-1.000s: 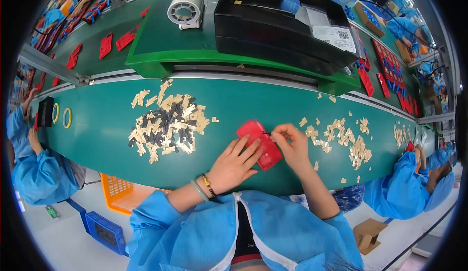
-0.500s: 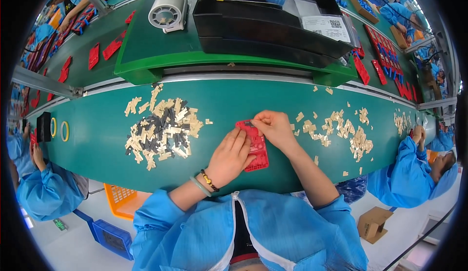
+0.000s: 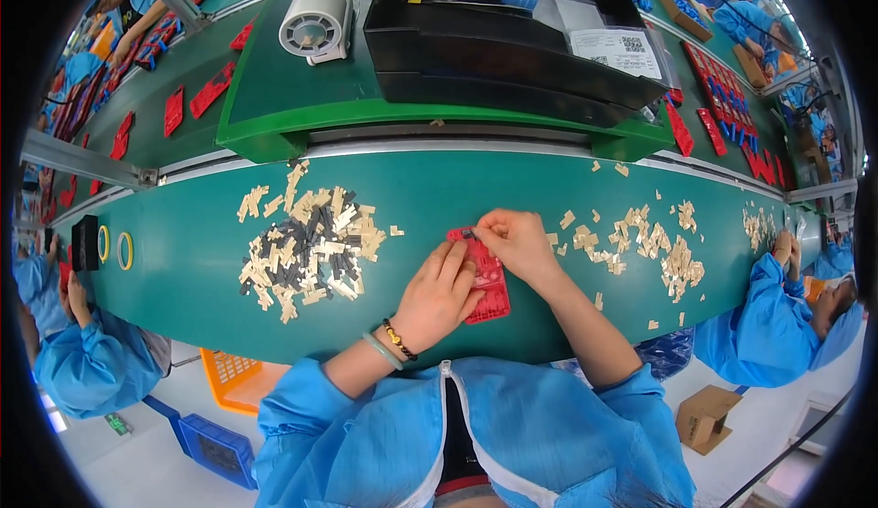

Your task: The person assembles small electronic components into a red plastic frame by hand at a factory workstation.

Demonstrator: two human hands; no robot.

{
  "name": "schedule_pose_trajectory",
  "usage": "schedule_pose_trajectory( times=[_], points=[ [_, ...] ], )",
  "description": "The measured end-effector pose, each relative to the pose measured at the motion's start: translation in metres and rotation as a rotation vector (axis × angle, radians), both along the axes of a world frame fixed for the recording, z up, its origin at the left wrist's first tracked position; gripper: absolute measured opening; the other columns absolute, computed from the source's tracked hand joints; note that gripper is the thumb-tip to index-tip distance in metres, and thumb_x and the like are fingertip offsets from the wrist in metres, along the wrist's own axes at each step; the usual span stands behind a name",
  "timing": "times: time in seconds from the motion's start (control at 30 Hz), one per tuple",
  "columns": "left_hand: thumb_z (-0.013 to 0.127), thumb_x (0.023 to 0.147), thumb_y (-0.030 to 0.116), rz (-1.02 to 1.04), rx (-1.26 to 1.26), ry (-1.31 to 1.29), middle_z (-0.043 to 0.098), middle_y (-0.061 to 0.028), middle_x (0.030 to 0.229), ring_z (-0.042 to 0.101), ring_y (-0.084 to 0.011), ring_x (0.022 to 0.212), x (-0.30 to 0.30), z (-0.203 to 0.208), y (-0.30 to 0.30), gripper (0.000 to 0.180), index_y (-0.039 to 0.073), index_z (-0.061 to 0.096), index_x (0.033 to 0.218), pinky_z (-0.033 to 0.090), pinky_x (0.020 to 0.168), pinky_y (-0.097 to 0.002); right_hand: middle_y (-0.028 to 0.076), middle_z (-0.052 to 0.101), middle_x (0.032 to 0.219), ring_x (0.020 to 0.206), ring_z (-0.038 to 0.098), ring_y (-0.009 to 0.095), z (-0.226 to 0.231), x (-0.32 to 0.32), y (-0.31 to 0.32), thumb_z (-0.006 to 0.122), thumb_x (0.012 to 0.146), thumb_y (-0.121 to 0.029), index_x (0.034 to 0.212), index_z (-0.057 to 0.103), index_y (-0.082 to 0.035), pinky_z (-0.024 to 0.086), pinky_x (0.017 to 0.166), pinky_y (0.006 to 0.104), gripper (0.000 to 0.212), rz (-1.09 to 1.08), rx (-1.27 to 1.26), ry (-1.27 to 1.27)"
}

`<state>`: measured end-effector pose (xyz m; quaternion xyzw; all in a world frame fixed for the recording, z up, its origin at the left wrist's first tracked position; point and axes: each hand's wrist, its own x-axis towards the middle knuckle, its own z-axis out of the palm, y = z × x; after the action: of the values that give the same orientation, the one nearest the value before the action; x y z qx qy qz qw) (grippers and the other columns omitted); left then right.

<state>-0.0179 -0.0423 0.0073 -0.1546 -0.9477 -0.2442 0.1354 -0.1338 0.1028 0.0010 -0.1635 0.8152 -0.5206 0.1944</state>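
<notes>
A red plastic housing (image 3: 492, 303) with moulded recesses lies on the green work surface in front of me. My left hand (image 3: 436, 290) rests on its left side, fingers stretched flat across it and thumb apart, lower down. At the housing's far end, my right hand (image 3: 518, 243) has thumb and index finger pinched together. A small dark strip (image 3: 467, 233) shows right beside those fingertips; whether they grip it is hidden. To the left lies a mixed heap of black and cream-coloured small flat pieces (image 3: 311, 247). More cream pieces (image 3: 681, 268) are scattered to the right.
Beyond the green-edged shelf (image 3: 366, 117) stand a black bin (image 3: 503, 60) and a white fan (image 3: 314, 25). Two yellow tape rings (image 3: 124, 250) lie far left. Co-workers in blue sit at both sides. An orange basket (image 3: 240, 380) is below the table's left edge.
The whole view has shifted slightly. Both hands stay on the red housing, with the right fingertips still at its far end and the left fingers still flat on it.
</notes>
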Motion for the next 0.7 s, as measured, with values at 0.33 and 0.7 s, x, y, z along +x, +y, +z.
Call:
schedule_pose_trajectory(
  times=[0.33,0.7],
  points=[
    [0.068,0.075,0.017,-0.050,0.048,-0.067,0.048,-0.0223,0.126,0.048,-0.0391,0.116,-0.009,0.005,-0.004,0.039,-0.002,0.055,0.106,0.045,0.095,-0.0446,0.011,0.064,0.065,0.058,0.064,0.026,0.019,0.003,-0.002,0.066,0.081,-0.017,0.083,0.067,-0.005,0.051,0.055,0.0354,0.013,0.126,0.282,0.365],
    [0.067,0.074,0.017,-0.079,-0.001,-0.016,0.053,-0.0226,0.119,0.051,-0.0375,0.111,-0.018,0.015,0.000,0.034,-0.002,0.057,0.100,0.047,0.092,-0.0442,0.003,0.057,0.073,0.061,0.061,0.019,0.015,0.028,0.025,0.068,0.079,-0.020,0.100,0.066,-0.010,0.050,0.051,0.0318,0.023,0.111,0.432,0.912]
  ],
)
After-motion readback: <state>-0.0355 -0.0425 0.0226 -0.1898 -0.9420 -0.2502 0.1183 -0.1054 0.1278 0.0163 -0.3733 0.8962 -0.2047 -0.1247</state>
